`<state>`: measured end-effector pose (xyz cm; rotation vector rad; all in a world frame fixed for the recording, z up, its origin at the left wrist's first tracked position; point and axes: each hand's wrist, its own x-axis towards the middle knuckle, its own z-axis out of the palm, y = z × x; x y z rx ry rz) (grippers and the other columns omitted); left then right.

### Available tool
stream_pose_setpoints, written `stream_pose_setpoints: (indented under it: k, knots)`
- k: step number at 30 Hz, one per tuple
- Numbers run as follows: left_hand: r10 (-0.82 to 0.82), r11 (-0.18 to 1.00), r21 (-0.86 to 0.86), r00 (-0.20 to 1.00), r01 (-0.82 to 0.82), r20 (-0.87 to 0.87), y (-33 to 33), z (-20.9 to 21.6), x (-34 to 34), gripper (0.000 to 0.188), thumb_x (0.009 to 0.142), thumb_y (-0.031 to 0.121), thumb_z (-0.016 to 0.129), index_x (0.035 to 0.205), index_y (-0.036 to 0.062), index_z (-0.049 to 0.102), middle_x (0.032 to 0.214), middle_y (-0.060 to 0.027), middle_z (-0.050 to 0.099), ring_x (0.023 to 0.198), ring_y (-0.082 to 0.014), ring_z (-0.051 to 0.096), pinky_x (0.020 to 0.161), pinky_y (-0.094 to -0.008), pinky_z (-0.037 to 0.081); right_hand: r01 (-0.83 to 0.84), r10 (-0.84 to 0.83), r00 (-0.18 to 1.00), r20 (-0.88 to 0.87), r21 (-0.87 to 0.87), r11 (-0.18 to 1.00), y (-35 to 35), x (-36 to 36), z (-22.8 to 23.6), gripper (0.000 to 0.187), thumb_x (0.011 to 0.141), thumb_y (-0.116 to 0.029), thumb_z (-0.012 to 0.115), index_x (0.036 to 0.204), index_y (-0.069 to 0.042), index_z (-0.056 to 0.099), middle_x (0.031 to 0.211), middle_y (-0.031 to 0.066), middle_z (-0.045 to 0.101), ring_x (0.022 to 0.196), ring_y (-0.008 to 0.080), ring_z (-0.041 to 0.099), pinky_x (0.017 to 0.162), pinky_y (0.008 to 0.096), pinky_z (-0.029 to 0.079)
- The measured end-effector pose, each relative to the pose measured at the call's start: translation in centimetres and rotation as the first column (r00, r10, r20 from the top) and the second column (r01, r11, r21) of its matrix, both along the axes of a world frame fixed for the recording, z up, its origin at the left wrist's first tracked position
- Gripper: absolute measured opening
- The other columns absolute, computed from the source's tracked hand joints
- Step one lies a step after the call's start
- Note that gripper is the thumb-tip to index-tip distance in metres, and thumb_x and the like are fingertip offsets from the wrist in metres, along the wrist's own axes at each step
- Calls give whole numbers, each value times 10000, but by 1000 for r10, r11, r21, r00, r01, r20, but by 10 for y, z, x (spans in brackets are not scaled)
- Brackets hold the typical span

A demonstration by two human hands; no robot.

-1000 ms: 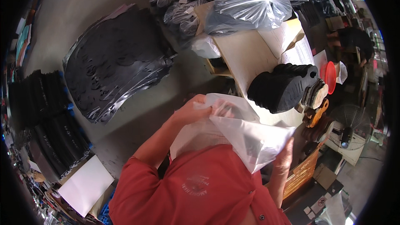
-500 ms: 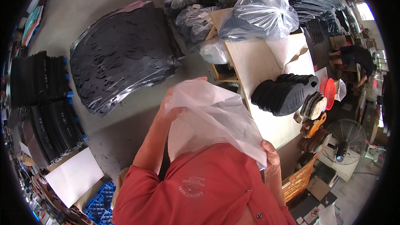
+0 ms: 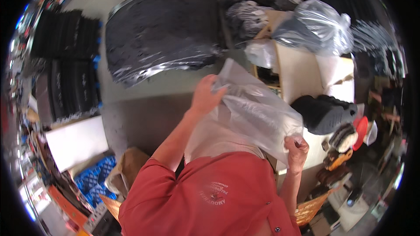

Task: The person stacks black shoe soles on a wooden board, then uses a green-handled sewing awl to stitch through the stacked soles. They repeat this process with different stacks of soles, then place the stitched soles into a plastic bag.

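A translucent plastic bag (image 3: 258, 111) is stretched out in front of my red shirt, between my two hands. Its upper left edge is gripped by my left hand (image 3: 206, 95), whose fingers curl over the film. My right hand (image 3: 296, 152) pinches the lower right corner, with the fingers closed on the plastic. The bag hangs slack and looks flat, with nothing visible inside. Through the film, pale clothing shows dimly below it.
A pale table (image 3: 299, 74) at right bears a tied clear bag of dark pieces (image 3: 323, 24) and black sole-shaped pieces (image 3: 323, 113). A stack of black sheets (image 3: 162, 28) lies on the floor ahead. Black bundles (image 3: 72, 89), a white board (image 3: 78, 143) and a blue crate (image 3: 94, 181) stand left.
The view has swung left, so surroundings shift right. My left hand has moved along the bag's upper edge, and the bag is drawn out wider, with its top corner standing up.
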<state>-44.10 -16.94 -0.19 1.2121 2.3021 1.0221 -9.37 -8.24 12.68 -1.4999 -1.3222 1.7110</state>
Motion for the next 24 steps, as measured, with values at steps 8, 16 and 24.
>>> stream_pose_setpoints:
  k: [8, 16, 24]
  knots:
    - [-206, 978, 196, 388, 66, 899, 3, 68, 79, 278, 1045, 240, 693, 1109, -9, 797, 1061, -71, 779, 904, -134, 702, 890, -294, 578, -601, 444, 795, 413, 429, 675, 12, -128, -29, 224, 850, -47, 896, 797, -51, 679, 762, -41, 621, 706, 84, 538, 629, 291, 449]
    - [-200, 825, 70, -174, -560, 964, -25, 54, 56, 290, 1127, 210, 516, 1027, 46, 734, 990, -50, 755, 903, -136, 696, 865, -301, 580, -370, 297, 873, -386, -127, 920, 30, -126, -54, 153, 1012, -27, 633, 1103, 0, 753, 1005, 45, 747, 884, 134, 691, 840, 281, 556]
    - [-470, 781, 76, -502, -620, 726, -68, 44, 20, 386, 1079, 250, 537, 709, 160, 475, 616, 46, 409, 527, -116, 401, 523, -309, 362, 190, -422, 756, -500, -450, 873, 108, -61, -45, 100, 1051, -107, 596, 997, -57, 663, 885, 35, 655, 787, 173, 652, 725, 341, 576]
